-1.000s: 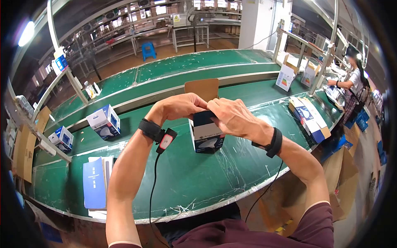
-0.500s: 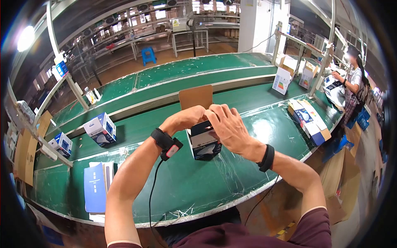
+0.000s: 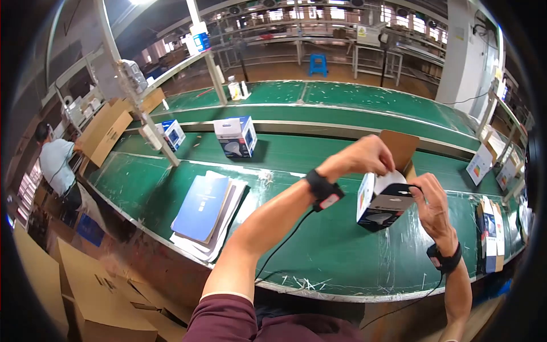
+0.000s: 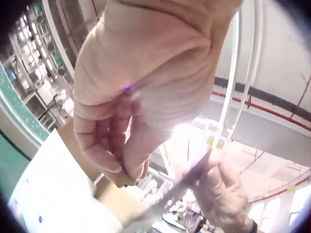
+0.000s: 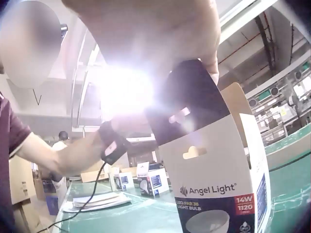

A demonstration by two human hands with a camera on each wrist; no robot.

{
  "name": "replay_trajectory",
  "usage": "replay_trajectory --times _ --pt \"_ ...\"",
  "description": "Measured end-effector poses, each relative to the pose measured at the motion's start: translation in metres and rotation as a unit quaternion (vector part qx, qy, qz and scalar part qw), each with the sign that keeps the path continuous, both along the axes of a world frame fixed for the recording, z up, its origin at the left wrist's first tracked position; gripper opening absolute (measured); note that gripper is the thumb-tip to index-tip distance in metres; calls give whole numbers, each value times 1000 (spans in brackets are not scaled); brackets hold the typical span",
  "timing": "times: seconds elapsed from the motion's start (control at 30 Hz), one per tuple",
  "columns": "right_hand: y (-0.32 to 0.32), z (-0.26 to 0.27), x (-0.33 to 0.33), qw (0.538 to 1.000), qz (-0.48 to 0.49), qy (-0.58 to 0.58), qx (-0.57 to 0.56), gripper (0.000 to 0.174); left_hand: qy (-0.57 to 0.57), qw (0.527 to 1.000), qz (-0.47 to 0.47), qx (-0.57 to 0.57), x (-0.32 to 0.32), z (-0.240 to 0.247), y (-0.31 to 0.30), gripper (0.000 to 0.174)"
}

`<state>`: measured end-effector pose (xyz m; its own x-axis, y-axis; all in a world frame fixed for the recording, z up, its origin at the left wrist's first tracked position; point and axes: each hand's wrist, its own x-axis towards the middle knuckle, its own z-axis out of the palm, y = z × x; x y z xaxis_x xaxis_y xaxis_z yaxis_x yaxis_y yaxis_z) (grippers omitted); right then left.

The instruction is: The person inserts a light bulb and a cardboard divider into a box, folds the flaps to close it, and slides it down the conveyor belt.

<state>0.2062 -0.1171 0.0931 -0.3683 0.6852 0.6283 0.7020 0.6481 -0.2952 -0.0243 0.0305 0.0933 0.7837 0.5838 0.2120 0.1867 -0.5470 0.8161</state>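
A light bulb box (image 3: 379,208) printed "Angel Light" stands on the green bench, its brown lid flap (image 3: 401,146) raised at the back. My right hand (image 3: 434,211) pinches the dark front flap (image 5: 190,99) of this box from the right, fingers on top and thumb below. Over the box's left side, my left hand (image 3: 364,157) has its fingers curled in, with thumb and fingertips together beside a white side flap (image 3: 390,179). Nothing shows between those fingertips in the left wrist view. The box's inside is hidden.
Left of the box lie a blue booklet (image 3: 202,205) and papers (image 3: 231,219). Two closed bulb boxes, one nearer (image 3: 236,137) and one farther (image 3: 172,134), stand behind them. Flattened cartons (image 3: 490,233) lie at right. A person (image 3: 57,165) stands at far left. Cables trail from both wrists.
The head view has swung left, so the bench appears shifted right. My hands have drawn apart: the left is over the box's left side, the right at its right with the dark flap.
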Motion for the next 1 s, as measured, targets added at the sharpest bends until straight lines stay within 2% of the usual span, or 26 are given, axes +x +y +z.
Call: replay_trajectory --times 0.03,0.07,0.1,0.13,0.17,0.27,0.33,0.4,0.47,0.5,0.53,0.6,0.63,0.67,0.73,0.8,0.87,0.93,0.97,1.0 --pt "-1 -1 4 1000 -4 8 -6 16 -48 998 40 7 -28 3 -1 23" --pt "0 -3 5 1000 -9 15 -15 13 -32 988 149 34 -54 -9 16 26" --pt "1 -3 2 999 -8 41 -18 10 36 948 299 103 -77 -26 36 23" --pt "2 -5 -4 997 -11 71 -7 10 130 857 425 262 -104 -66 66 27" --pt "6 -6 -10 995 -12 96 5 9 283 792 503 199 -109 -50 40 36" --pt "30 -9 -14 991 -15 116 58 7 -32 842 426 329 -89 -64 14 48" --pt "48 -9 -12 994 -1 79 71 8 -98 877 292 369 -53 -43 -40 61" --pt "66 -11 -6 996 6 85 4 10 -62 875 218 428 -24 -32 -87 76" --pt "82 -23 0 998 24 60 -16 10 19 877 190 442 2 -44 -100 88" --pt "84 -28 1 996 36 58 -54 12 40 848 216 482 13 -57 -96 84" --pt "82 -31 2 989 37 62 -130 15 87 858 206 462 17 -64 -92 76" --pt "73 -35 11 986 54 -92 -126 20 177 871 179 422 27 -75 -82 62" --pt "61 -27 5 976 30 -146 -160 31 140 873 180 431 26 -75 -84 35" --pt "55 -24 2 976 54 -157 -143 31 160 880 181 409 24 -75 -83 31" --pt "36 -18 7 971 87 -184 -123 35 190 899 165 358 24 -66 -84 23" --pt "29 -31 13 972 70 -207 -90 44 153 918 132 342 23 -66 -81 23" --pt "23 -30 5 981 82 -164 -71 43 150 918 114 348 26 -71 -79 22" --pt "26 -50 18 965 81 -237 -73 43 243 934 52 256 29 -55 -82 25" --pt "24 -55 23 972 85 -213 -47 33 253 929 44 268 27 -53 -85 25" --pt "20 -53 22 975 66 -207 -46 29 244 935 52 253 26 -50 -87 24"
